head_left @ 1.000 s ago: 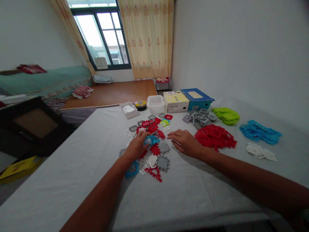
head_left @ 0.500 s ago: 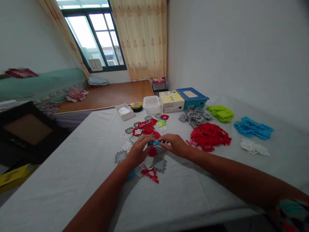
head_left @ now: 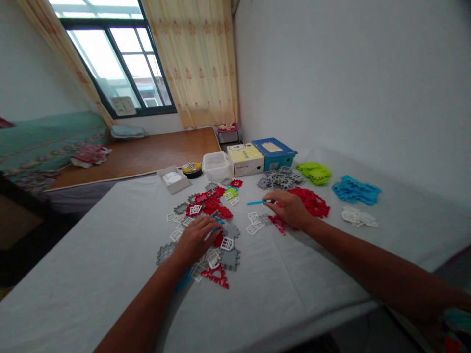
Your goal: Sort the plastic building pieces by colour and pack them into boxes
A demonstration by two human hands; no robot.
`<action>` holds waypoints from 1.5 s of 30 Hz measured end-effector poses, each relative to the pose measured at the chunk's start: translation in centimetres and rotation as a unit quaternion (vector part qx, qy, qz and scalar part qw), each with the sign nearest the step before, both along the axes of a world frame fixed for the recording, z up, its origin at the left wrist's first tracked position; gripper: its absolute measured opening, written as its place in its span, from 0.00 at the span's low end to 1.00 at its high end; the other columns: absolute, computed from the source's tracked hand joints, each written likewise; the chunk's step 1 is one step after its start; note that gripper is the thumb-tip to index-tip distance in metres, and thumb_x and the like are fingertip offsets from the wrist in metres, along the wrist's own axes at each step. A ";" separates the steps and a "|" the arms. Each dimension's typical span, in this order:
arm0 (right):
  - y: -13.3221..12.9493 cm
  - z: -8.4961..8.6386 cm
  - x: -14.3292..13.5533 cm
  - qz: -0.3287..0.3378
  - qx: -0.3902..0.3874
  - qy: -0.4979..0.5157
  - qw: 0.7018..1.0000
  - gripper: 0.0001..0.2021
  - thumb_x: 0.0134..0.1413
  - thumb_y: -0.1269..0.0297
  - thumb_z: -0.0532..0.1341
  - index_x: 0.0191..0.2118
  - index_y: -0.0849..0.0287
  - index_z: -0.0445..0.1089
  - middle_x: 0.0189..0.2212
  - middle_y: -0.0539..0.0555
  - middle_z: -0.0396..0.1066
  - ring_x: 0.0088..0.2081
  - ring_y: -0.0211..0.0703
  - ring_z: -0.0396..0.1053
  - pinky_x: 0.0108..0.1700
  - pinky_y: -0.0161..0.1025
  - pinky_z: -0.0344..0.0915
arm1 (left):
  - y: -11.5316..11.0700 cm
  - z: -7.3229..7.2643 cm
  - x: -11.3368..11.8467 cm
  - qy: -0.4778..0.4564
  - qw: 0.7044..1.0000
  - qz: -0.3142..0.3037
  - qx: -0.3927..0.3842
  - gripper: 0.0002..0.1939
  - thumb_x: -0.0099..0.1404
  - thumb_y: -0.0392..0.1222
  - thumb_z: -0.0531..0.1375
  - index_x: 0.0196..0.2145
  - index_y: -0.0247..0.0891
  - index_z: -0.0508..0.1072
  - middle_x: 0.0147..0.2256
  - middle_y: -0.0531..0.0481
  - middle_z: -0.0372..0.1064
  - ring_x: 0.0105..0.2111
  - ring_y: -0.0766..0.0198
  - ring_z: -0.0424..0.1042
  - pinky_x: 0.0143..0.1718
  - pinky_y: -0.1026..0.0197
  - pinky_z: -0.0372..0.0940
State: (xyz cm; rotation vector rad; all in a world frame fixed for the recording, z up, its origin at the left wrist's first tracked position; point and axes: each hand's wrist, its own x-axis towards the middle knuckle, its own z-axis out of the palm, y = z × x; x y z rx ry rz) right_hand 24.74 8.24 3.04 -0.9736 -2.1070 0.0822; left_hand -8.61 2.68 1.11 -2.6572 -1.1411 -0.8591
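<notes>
Pinched in my right hand [head_left: 289, 206] is a thin blue plastic building piece [head_left: 255, 202], seen edge-on and held above the cloth, left of the red pile [head_left: 311, 201]. My left hand [head_left: 196, 240] is low over a mixed spread of interlocking plastic pieces, its fingers curved and the thumb apart from them. Beside its fingertips lies a blue piece [head_left: 218, 219], partly hidden. Around that hand are grey square pieces [head_left: 230, 259], a red triangular frame [head_left: 216, 277] and a white window-shaped piece [head_left: 227, 243].
Sorted piles lie to the right: grey pieces [head_left: 281, 178], green pieces [head_left: 314, 173], blue pieces [head_left: 356, 189] and white pieces [head_left: 358, 216]. Along the back stand a white box [head_left: 172, 180], a round tin [head_left: 192, 170], a clear tub [head_left: 216, 166], a yellow-white box [head_left: 245, 160] and a blue box [head_left: 275, 153].
My hands have parted. The right has moved right with a blue piece, away from the left, which has lowered onto the mixed pieces. The view has turned slightly right.
</notes>
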 end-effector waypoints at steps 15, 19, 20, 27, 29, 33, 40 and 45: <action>3.2 -1.1 29.6 -0.554 -0.081 0.038 0.827 0.12 0.53 0.59 0.63 0.42 0.57 0.76 0.34 0.63 0.76 0.32 0.50 0.70 0.30 0.45 0.56 | 0.8 -1.3 -0.7 0.034 0.998 -0.003 -0.044 0.11 0.71 0.41 0.54 0.44 0.43 0.75 0.43 0.47 0.75 0.43 0.60 0.74 0.46 0.54 0.70; 3.3 -1.9 28.8 -0.552 -0.075 0.033 0.830 0.16 0.52 0.58 0.63 0.47 0.56 0.75 0.32 0.63 0.75 0.34 0.55 0.71 0.33 0.49 0.59 | 0.5 -1.0 -0.3 0.036 0.997 0.010 -0.060 0.11 0.71 0.41 0.54 0.43 0.42 0.76 0.42 0.46 0.75 0.43 0.60 0.73 0.47 0.55 0.69; 3.6 -1.8 27.8 -0.544 -0.054 0.029 0.837 0.17 0.53 0.58 0.62 0.48 0.56 0.74 0.33 0.63 0.75 0.35 0.56 0.71 0.35 0.49 0.61 | 0.4 -0.9 -0.2 0.039 0.997 0.014 -0.066 0.11 0.71 0.41 0.53 0.43 0.42 0.76 0.42 0.46 0.74 0.43 0.60 0.73 0.47 0.55 0.69; 3.7 0.7 12.0 -0.218 0.028 -0.036 0.975 0.13 0.56 0.66 0.56 0.44 0.60 0.74 0.41 0.60 0.75 0.43 0.49 0.71 0.46 0.46 0.65 | 0.0 -0.1 0.0 0.038 0.995 0.060 -0.075 0.10 0.69 0.41 0.54 0.39 0.40 0.76 0.39 0.45 0.74 0.40 0.59 0.73 0.44 0.55 0.70; 2.9 0.8 6.4 -0.110 0.011 -0.061 0.992 0.12 0.57 0.67 0.57 0.44 0.58 0.74 0.42 0.58 0.75 0.43 0.48 0.71 0.47 0.45 0.66 | 0.0 -0.2 -0.4 0.009 0.995 0.076 -0.071 0.13 0.69 0.39 0.52 0.46 0.41 0.74 0.45 0.44 0.73 0.43 0.58 0.73 0.46 0.54 0.70; 0.8 0.0 -2.6 0.067 -0.022 -0.099 0.993 0.10 0.57 0.71 0.57 0.43 0.57 0.74 0.40 0.56 0.76 0.42 0.45 0.71 0.47 0.43 0.66 | 0.2 -0.6 -1.2 0.002 0.992 0.098 -0.081 0.15 0.68 0.35 0.51 0.48 0.40 0.74 0.46 0.43 0.74 0.45 0.57 0.73 0.48 0.52 0.69; -0.9 -0.7 -10.7 0.160 -0.045 -0.153 0.974 0.10 0.57 0.73 0.59 0.42 0.57 0.74 0.40 0.55 0.76 0.43 0.44 0.71 0.46 0.41 0.65 | 0.1 -0.8 -1.2 0.054 0.987 0.096 -0.119 0.16 0.66 0.40 0.58 0.52 0.42 0.73 0.52 0.42 0.70 0.52 0.54 0.70 0.54 0.49 0.66; -1.0 -1.8 -12.4 0.160 -0.066 -0.135 0.976 0.10 0.56 0.73 0.60 0.43 0.56 0.73 0.41 0.54 0.76 0.43 0.43 0.71 0.46 0.40 0.65 | 0.2 -0.8 -1.3 0.029 0.983 0.115 -0.141 0.12 0.62 0.32 0.59 0.42 0.40 0.77 0.45 0.44 0.74 0.46 0.56 0.73 0.50 0.54 0.68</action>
